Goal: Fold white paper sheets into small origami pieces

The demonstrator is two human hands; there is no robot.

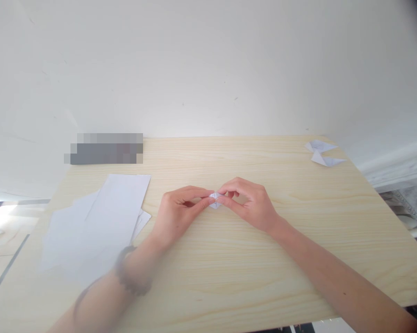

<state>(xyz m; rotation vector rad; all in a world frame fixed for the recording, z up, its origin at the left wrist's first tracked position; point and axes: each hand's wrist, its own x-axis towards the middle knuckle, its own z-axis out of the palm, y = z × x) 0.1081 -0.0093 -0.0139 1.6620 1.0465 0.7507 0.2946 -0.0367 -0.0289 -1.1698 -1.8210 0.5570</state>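
A small piece of folded white paper [215, 203] is pinched between my two hands over the middle of the wooden table. My left hand [180, 210] grips its left side between thumb and fingers; a dark beaded bracelet circles that wrist. From the other side, my right hand [252, 201] pinches it the same way, with the thumbs close together at the front. The fingers cover much of the paper, so its full shape is hidden.
Loose white sheets [114, 212] lie overlapping at the left of the table [222, 277]. At the far right corner rest two folded white paper shapes [328, 160] with pointed ends. A blurred-out dark object [106, 152] sits at the back left, by the white wall [208, 64].
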